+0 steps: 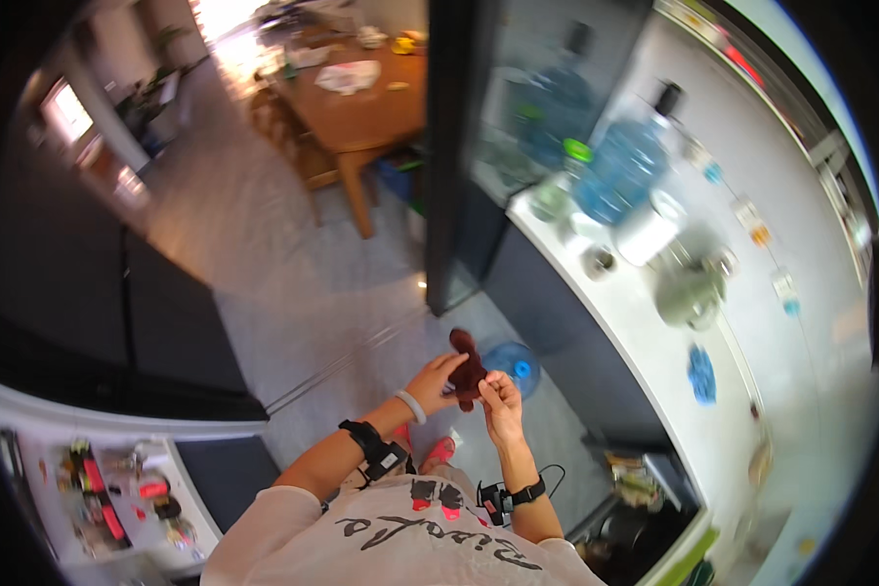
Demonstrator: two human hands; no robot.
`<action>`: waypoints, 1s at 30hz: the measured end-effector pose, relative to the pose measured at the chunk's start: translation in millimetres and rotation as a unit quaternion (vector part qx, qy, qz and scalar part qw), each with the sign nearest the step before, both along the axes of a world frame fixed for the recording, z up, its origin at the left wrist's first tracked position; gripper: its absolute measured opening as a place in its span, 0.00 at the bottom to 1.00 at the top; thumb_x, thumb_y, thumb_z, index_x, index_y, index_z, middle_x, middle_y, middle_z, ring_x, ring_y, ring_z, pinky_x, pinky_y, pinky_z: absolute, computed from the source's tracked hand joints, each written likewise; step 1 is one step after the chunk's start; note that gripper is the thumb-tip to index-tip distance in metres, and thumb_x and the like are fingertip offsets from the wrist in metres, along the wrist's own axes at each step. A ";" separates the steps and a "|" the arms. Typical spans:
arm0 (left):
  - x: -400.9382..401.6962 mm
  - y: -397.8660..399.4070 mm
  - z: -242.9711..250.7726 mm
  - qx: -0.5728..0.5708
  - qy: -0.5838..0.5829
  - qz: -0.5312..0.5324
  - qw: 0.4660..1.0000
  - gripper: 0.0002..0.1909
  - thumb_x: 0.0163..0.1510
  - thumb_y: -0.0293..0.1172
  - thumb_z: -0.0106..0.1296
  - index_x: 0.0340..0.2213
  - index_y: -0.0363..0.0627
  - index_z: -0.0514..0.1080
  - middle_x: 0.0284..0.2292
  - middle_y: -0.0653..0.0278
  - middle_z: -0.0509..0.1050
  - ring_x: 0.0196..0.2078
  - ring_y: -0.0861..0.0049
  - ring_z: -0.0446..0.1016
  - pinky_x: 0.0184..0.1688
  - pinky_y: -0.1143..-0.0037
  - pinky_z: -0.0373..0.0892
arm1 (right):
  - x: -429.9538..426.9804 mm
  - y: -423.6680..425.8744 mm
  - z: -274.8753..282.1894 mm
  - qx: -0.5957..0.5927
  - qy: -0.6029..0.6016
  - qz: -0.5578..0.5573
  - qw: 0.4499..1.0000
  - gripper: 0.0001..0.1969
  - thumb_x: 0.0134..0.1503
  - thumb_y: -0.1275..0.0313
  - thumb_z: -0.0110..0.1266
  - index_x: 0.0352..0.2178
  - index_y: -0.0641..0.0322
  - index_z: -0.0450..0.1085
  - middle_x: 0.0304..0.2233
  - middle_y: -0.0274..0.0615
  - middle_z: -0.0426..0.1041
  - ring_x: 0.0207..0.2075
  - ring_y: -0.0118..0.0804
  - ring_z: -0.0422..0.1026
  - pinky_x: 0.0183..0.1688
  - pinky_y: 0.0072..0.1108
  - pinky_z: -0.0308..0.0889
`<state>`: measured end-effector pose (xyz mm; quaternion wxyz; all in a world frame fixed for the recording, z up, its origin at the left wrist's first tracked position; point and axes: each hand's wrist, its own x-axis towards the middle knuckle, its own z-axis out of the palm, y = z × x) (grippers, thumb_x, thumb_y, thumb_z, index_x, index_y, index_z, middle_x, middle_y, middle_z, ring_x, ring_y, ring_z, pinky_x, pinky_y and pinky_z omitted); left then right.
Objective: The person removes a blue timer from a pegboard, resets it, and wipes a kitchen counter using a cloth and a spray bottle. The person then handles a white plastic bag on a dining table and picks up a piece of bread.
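Observation:
Both hands hold a dark reddish-brown soft item in front of the body; its exact kind is unclear. My left hand, with a pale bangle at the wrist, grips it from the left side. My right hand pinches its lower right edge between thumb and fingers. One rounded end of the item sticks up above the hands, and a small end hangs below. Behind it on the floor is a blue water jug, partly covered by the item and my right hand.
A white counter on the right bears a large blue water bottle, a green-lidded jar, a greenish kettle and a blue cloth. A dark door frame stands ahead, a wooden table beyond. Cluttered shelves are lower left.

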<state>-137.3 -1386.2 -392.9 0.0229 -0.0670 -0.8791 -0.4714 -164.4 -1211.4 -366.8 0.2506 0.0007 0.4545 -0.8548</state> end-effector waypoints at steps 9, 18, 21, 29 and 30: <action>67.7 -114.2 -68.7 0.031 -0.097 0.183 0.978 0.15 0.46 0.31 0.53 0.38 0.39 0.70 0.35 0.53 0.73 0.38 0.62 0.72 0.39 0.70 0.68 | -30.5 -146.6 -20.0 0.031 0.024 0.298 0.954 0.04 0.55 0.80 0.48 0.32 0.58 0.66 0.28 0.30 0.69 0.30 0.20 0.68 0.32 0.13 0.64; 101.1 -264.5 -65.9 0.094 -0.191 0.262 0.941 0.13 0.47 0.33 0.52 0.36 0.41 0.71 0.28 0.51 0.74 0.31 0.57 0.72 0.34 0.69 0.67 | -48.1 -311.3 14.1 -0.030 -0.033 0.388 0.921 0.06 0.54 0.80 0.49 0.33 0.58 0.66 0.30 0.30 0.69 0.29 0.20 0.68 0.30 0.11 0.63; 103.6 -339.5 -97.6 0.076 -0.162 0.312 0.933 0.12 0.50 0.33 0.51 0.36 0.41 0.71 0.29 0.53 0.74 0.29 0.61 0.72 0.34 0.72 0.68 | -57.9 -361.6 5.5 -0.026 -0.027 0.392 0.919 0.07 0.54 0.77 0.50 0.34 0.55 0.65 0.30 0.25 0.68 0.29 0.17 0.66 0.30 0.10 0.61; 50.5 -478.9 -39.5 0.153 -0.103 0.391 0.902 0.11 0.55 0.27 0.43 0.38 0.39 0.71 0.28 0.63 0.75 0.29 0.79 0.72 0.35 0.77 0.68 | -111.9 -466.0 15.5 0.012 0.054 0.316 0.947 0.15 0.52 0.79 0.48 0.43 0.59 0.64 0.32 0.30 0.68 0.30 0.21 0.66 0.31 0.15 0.63; 41.5 -492.4 -37.1 0.238 -0.076 0.414 0.875 0.11 0.55 0.26 0.41 0.37 0.39 0.71 0.28 0.63 0.74 0.30 0.79 0.72 0.36 0.78 0.68 | -119.0 -474.5 6.5 0.022 0.054 0.338 0.940 0.16 0.51 0.79 0.48 0.44 0.59 0.64 0.33 0.31 0.68 0.30 0.21 0.66 0.31 0.15 0.63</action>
